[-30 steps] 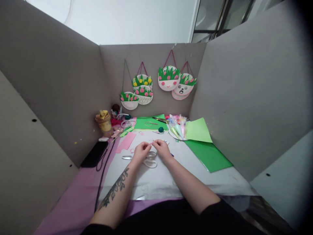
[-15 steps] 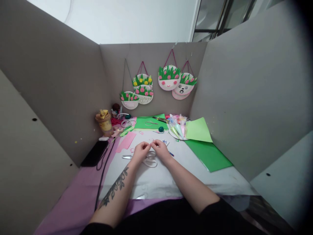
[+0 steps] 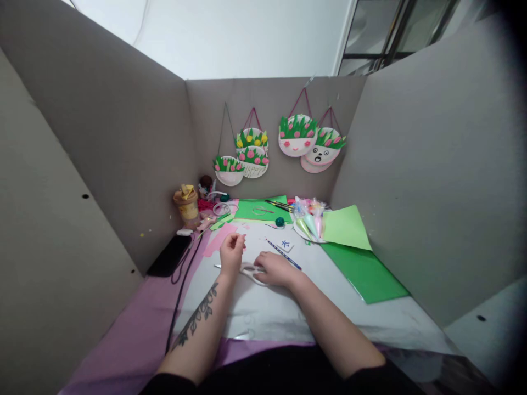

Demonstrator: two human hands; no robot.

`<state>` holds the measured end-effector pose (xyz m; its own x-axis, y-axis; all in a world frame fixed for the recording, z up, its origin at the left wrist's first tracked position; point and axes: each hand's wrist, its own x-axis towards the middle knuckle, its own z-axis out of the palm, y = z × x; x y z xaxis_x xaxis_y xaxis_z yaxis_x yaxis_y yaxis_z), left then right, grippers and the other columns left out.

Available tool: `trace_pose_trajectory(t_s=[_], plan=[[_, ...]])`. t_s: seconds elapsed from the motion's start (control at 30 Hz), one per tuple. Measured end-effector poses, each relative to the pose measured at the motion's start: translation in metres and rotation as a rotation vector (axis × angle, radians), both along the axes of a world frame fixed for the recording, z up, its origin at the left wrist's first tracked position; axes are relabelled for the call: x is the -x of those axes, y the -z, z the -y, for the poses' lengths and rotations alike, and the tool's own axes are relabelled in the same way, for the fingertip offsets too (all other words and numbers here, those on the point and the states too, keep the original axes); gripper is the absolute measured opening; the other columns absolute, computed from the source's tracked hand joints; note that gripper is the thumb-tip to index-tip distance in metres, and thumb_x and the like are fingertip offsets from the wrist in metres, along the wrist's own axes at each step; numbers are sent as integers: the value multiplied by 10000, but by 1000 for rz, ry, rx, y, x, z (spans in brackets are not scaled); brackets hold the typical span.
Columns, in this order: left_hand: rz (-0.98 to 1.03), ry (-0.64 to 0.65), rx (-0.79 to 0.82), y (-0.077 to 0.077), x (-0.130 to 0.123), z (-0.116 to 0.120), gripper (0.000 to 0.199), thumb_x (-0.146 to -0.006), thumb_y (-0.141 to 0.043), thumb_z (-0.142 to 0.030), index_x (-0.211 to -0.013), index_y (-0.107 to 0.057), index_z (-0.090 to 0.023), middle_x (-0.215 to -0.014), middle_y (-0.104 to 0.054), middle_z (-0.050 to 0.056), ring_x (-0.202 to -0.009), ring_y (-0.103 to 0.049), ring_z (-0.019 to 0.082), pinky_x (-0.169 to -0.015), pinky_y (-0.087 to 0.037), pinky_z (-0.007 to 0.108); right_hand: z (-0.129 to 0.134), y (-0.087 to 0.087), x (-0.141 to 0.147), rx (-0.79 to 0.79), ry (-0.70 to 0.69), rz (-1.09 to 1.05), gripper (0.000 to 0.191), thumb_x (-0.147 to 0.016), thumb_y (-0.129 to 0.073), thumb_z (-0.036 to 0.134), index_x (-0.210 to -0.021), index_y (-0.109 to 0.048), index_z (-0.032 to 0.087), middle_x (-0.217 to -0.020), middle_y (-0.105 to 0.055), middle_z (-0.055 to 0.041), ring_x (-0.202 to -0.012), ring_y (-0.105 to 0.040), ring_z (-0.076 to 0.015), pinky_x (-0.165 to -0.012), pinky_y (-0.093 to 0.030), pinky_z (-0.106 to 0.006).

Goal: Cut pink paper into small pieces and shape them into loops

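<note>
**Parting of the hands over the white sheet**

Working from left to right, we record first the left hand (image 3: pixel 231 253). Half a second ago it sat knuckle to knuckle with the other hand over the scissors; it has now lifted and drawn off to the left, fingertips pinched together at its far edge. We judge a small pink scrap (image 3: pixel 244 246) to be nipped there, though the piece is too small for us to confirm its shape. It hangs just above the pink strip (image 3: pixel 217 240) lying on the sheet.

Next, the white-handled scissors (image 3: pixel 250 270) lie flat on the white sheet (image 3: pixel 263 307), blade tip pointing left under the left wrist, handles to the right.

The right hand (image 3: pixel 276 269) has dropped from its earlier pinch and now rests palm down on the scissor handles. Whether its fingers are through the loops or merely laid over them we cannot tell.

We take the change to mean the two-handed fiddling with the scrap is over and cutting is being readied.

Further right, now uncovered, lie a blue pencil (image 3: pixel 284 254) and a small white card with a blue mark (image 3: pixel 285 244)
</note>
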<state>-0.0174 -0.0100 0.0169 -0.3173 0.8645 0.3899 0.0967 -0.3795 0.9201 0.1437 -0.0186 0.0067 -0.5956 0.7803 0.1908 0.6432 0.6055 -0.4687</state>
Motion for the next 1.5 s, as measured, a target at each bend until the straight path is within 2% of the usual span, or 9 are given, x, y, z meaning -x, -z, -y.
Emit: trace_pose_trajectory(t_s=[0.17, 0.3, 0.43, 0.53, 0.77, 1.1, 1.5], plan=[[20, -93, -130, -4, 4, 16, 214, -789, -582, -409, -762, -574, -196, -727, -629, 27, -664, -598, 152, -642, -483, 274, 1, 3, -4, 22, 55, -38, 199, -660, -686, 273, -842, -685, 191, -866, -678, -82, -824, -594, -235, -701, -377, -289], [54, -112, -163, -2, 5, 15, 204, -781, -605, -382, -704, -561, -199, -817, -666, 63, -790, -642, 177, -740, -511, 308, -5, 6, -12, 101, 190, -202, 193, -759, -571, 328, -875, -620, 181, -843, -678, -78, -751, -600, -213, -629, -392, -278], [135, -95, -110, -2, 6, 5, 219, -764, -635, -375, -745, -519, -190, -730, -649, 35, -723, -667, 173, -677, -521, 302, -10, 7, -11, 242, 261, -360, 182, -826, -424, 321, -882, -523, 179, -680, -623, -26, -565, -559, -158, -499, -390, -244], [233, -82, -68, -3, 8, -3, 286, -739, -653, -378, -828, -452, -195, -730, -630, 6, -744, -695, 182, -663, -524, 292, -9, 6, -7, 315, 262, -408, 103, -761, -475, 269, -828, -489, 192, -611, -562, 20, -498, -499, -128, -473, -379, -230], [365, -19, 3, -2, 12, -8, 372, -663, -701, -317, -887, -431, -192, -708, -627, -8, -724, -701, 183, -628, -506, 261, -3, 7, -4, 301, 254, -373, 207, -623, -665, 271, -716, -493, 205, -634, -506, 58, -591, -442, -123, -544, -334, -231], [415, -28, 33, -4, 12, -7, 349, -635, -678, -245, -877, -431, -194, -628, -598, -49, -621, -635, 121, -631, -487, 243, -4, 7, -7, 288, 250, -287, 260, -640, -679, 311, -733, -457, 213, -628, -483, 70, -595, -430, -122, -553, -314, -229], [404, -38, 48, -7, 12, -6, 345, -608, -679, -254, -838, -429, -195, -620, -561, -62, -597, -607, 109, -582, -459, 222, -4, 6, -7, 281, 259, -262, 273, -632, -683, 306, -719, -442, 214, -619, -470, 70, -592, -439, -126, -545, -308, -231]])
